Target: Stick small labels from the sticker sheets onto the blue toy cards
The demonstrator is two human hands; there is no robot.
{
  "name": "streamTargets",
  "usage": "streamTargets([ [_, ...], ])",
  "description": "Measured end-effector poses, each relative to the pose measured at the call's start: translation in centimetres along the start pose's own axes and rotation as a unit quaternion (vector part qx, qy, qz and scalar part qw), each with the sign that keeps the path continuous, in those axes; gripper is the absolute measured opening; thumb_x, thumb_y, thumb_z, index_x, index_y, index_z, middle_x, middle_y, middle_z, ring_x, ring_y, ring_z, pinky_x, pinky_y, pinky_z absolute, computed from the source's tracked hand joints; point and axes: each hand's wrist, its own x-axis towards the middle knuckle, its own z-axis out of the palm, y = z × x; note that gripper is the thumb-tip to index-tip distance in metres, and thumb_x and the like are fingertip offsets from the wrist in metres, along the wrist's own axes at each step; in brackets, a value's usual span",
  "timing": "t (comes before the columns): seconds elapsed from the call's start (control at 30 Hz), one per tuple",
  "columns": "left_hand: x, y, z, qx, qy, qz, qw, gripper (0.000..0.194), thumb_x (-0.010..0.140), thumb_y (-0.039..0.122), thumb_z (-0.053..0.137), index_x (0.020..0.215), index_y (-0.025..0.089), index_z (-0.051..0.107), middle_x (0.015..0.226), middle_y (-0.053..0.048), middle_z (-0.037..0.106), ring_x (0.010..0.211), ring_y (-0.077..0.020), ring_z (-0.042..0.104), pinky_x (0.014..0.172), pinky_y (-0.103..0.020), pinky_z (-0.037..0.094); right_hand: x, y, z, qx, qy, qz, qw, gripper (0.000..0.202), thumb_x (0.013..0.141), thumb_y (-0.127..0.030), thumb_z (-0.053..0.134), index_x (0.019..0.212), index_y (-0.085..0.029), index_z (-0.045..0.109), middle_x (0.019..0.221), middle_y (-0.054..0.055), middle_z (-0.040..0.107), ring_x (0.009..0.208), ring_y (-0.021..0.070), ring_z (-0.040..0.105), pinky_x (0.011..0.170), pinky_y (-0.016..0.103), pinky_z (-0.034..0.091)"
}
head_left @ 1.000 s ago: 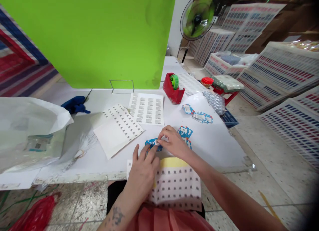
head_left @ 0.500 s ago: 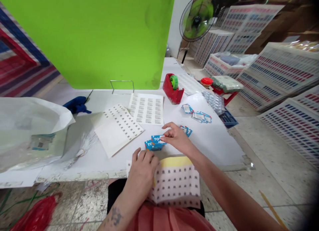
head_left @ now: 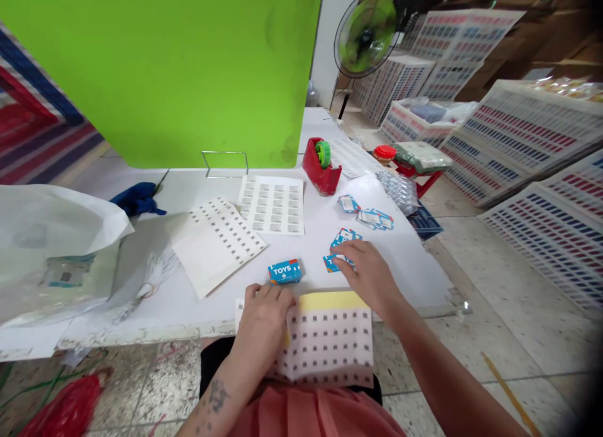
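Observation:
My right hand (head_left: 367, 270) pinches a blue "TOYS" card (head_left: 331, 264) by its right part, low over the table and just in front of a small pile of blue cards (head_left: 346, 236). Left of it lies a stack of similar blue cards (head_left: 285, 271), its printed side up. My left hand (head_left: 266, 311) is closed over the left part of a sticker sheet (head_left: 330, 343) at the table's front edge. This sheet carries rows of small dark labels and a yellow strip on top, and it hangs over my lap. The left fingertips are close to the card stack.
Two label sheets (head_left: 273, 205) (head_left: 221, 236) lie on the table. A red tape dispenser (head_left: 320, 170) stands behind more cards (head_left: 374, 219). A plastic bag (head_left: 61, 255) covers the left side. A green panel (head_left: 164, 73) rises at the back. White crates (head_left: 522, 129) stand right.
My right hand has moved right from the card stack with one card, over to the pile on the right. My left hand stays on the sticker sheet. The view has shifted slightly.

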Motion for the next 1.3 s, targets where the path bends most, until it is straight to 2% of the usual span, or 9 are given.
streamTargets([
  [0.13, 0.1, 0.0, -0.1, 0.011, 0.013, -0.004, 1.000, 0.017, 0.088, 0.009, 0.044, 0.084, 0.020, 0.056, 0.081, 0.000, 0.060, 0.080, -0.0176, 0.052, 0.079, -0.037, 0.031, -1.7, -3.9, 0.5, 0.093, -0.109, -0.098, 0.985, 0.022, 0.088, -0.021, 0.052, 0.107, -0.023, 0.062, 0.101, 0.006, 0.067, 0.096, 0.0201, 0.058, 0.088, 0.037, 0.043],
  [0.27, -0.4, -0.6, -0.2, 0.027, 0.037, -0.036, 0.998, 0.012, 0.090, 0.017, 0.046, 0.091, 0.020, 0.057, 0.083, -0.001, 0.063, 0.082, -0.0198, 0.054, 0.088, -0.043, 0.028, -2.7, -4.6, 1.7, 0.101, -0.154, -0.082, 0.979, 0.022, 0.086, -0.015, 0.053, 0.104, -0.023, 0.062, 0.092, 0.004, 0.067, 0.088, 0.0182, 0.059, 0.084, 0.035, 0.044],
  [0.43, -0.8, -1.1, -0.4, 0.006, 0.025, -0.039, 0.999, 0.020, 0.092, 0.018, 0.041, 0.083, 0.021, 0.058, 0.078, 0.000, 0.062, 0.078, -0.0178, 0.054, 0.086, -0.040, 0.029, -3.3, -4.9, 2.2, 0.054, -0.100, -0.091, 0.989, 0.023, 0.087, -0.014, 0.052, 0.105, -0.023, 0.062, 0.093, 0.005, 0.061, 0.090, 0.0197, 0.053, 0.085, 0.037, 0.041],
  [0.53, -0.6, -0.9, -0.6, -0.009, 0.021, -0.053, 0.998, 0.024, 0.093, 0.018, 0.038, 0.081, 0.020, 0.059, 0.079, 0.000, 0.063, 0.079, -0.0178, 0.054, 0.082, -0.038, 0.030, -4.0, -5.9, 2.7, -0.028, -0.055, -0.091, 0.994, 0.028, 0.085, -0.011, 0.051, 0.108, -0.024, 0.062, 0.092, 0.007, 0.058, 0.088, 0.0221, 0.049, 0.077, 0.036, 0.041],
  [0.63, -0.5, -0.6, -1.0, -0.024, 0.011, -0.064, 0.998, 0.026, 0.093, 0.019, 0.035, 0.079, 0.019, 0.057, 0.081, -0.001, 0.063, 0.080, -0.0180, 0.054, 0.081, -0.039, 0.030, -5.0, -6.6, 3.8, -0.084, -0.040, -0.090, 0.992, 0.037, 0.083, -0.008, 0.051, 0.115, -0.023, 0.060, 0.090, 0.008, 0.057, 0.083, 0.0225, 0.047, 0.071, 0.036, 0.039],
  [0.77, -0.5, -0.6, -1.2, -0.051, 0.008, -0.077, 0.996, 0.025, 0.093, 0.019, 0.035, 0.079, 0.019, 0.056, 0.082, -0.001, 0.064, 0.081, -0.0178, 0.054, 0.082, -0.039, 0.030, -6.2, -6.7, 5.1, -0.110, -0.021, -0.099, 0.989, 0.049, 0.079, -0.004, 0.047, 0.124, -0.021, 0.054, 0.099, 0.011, 0.058, 0.085, 0.0239, 0.047, 0.072, 0.039, 0.037],
  [0.9, -0.5, -0.6, -1.0, -0.053, 0.007, -0.084, 0.995, 0.024, 0.093, 0.021, 0.036, 0.080, 0.019, 0.056, 0.083, -0.001, 0.064, 0.082, -0.0184, 0.055, 0.083, -0.039, 0.030, -6.9, -6.8, 5.5, -0.131, -0.008, -0.108, 0.985, 0.053, 0.077, -0.003, 0.046, 0.128, -0.019, 0.050, 0.108, 0.011, 0.058, 0.089, 0.0253, 0.048, 0.075, 0.040, 0.035],
  [1.13, -0.4, -0.5, -1.0, -0.044, 0.005, -0.082, 0.996, 0.027, 0.094, 0.022, 0.034, 0.080, 0.019, 0.057, 0.081, -0.001, 0.064, 0.082, -0.0188, 0.056, 0.082, -0.037, 0.031, -7.2, -7.2, 5.3, -0.109, 0.014, -0.124, 0.986, 0.043, 0.080, -0.006, 0.046, 0.121, -0.016, 0.053, 0.113, 0.011, 0.060, 0.095, 0.0266, 0.048, 0.082, 0.043, 0.034],
  [1.3, -0.3, -0.6, -0.6, -0.043, 0.001, -0.073, 0.996, 0.024, 0.094, 0.020, 0.035, 0.083, 0.020, 0.057, 0.082, 0.000, 0.063, 0.082, -0.0187, 0.055, 0.082, -0.038, 0.030, -6.6, -7.4, 5.0, 0.009, 0.038, -0.097, 0.995, 0.019, 0.087, -0.010, 0.046, 0.097, -0.019, 0.059, 0.095, 0.007, 0.064, 0.087, 0.0221, 0.052, 0.079, 0.038, 0.038],
])
